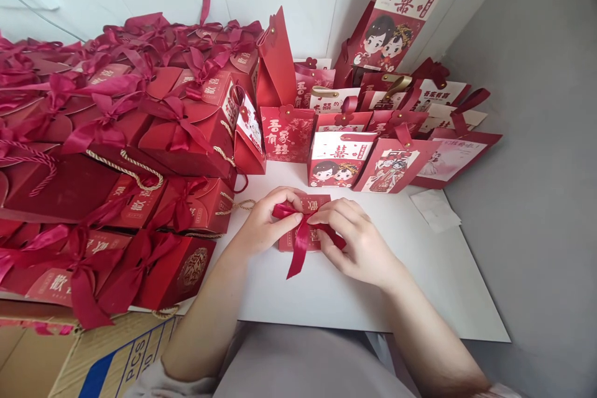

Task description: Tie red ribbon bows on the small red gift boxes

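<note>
A small red gift box (311,204) with gold lettering lies on the white table (420,286) right in front of me. A dark red satin ribbon (301,242) crosses it, with one tail hanging toward me. My left hand (261,224) pinches the ribbon's left loop between thumb and fingers. My right hand (357,239) pinches the ribbon's right part, its fingers curled over the box's right side. Both hands meet at the knot in the middle of the box.
A large heap of finished red boxes with ribbon bows (116,155) fills the left side. Red and white gift bags (342,155) stand in rows behind the box. A cardboard carton (93,354) sits at lower left. A white paper scrap (436,210) lies to the right.
</note>
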`<state>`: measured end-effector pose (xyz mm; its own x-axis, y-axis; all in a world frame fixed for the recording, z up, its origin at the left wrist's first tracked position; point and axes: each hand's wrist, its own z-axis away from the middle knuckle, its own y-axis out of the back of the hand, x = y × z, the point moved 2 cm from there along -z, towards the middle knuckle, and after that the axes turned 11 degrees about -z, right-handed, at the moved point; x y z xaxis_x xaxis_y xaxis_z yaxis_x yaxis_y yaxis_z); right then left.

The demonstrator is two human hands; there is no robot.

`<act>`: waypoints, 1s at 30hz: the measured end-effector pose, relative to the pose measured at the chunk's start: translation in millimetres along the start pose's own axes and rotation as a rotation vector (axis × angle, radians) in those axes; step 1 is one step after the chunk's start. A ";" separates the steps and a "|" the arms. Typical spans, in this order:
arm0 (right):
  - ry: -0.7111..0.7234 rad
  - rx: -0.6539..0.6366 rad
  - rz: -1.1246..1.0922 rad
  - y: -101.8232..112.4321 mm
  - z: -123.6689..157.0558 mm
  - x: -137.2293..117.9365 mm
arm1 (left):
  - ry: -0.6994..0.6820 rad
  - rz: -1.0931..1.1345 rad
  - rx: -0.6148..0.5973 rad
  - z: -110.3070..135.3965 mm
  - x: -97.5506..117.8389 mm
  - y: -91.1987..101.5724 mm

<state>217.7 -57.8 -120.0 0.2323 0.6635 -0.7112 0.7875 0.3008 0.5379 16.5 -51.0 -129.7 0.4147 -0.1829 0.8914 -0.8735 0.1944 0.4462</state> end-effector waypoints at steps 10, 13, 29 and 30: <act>0.166 -0.229 0.136 -4.9 1.6 -8.8 | 0.061 -0.024 0.008 -0.3 1.7 0.3; 0.173 -0.201 0.188 -5.9 -0.1 -11.1 | 0.058 0.006 0.000 -0.4 0.8 -0.3; 0.314 -0.122 -0.166 1.1 0.7 -13.7 | 0.070 -0.075 0.062 -0.6 0.7 -7.0; 0.305 -0.141 -0.204 0.6 1.1 -14.6 | 0.084 -0.058 0.060 -0.5 0.2 -7.3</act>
<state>215.4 -68.0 -109.8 -0.1180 0.7471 -0.6541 0.7089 0.5247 0.4714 23.1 -51.9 -132.8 0.4831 -0.1102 0.8686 -0.8598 0.1275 0.4944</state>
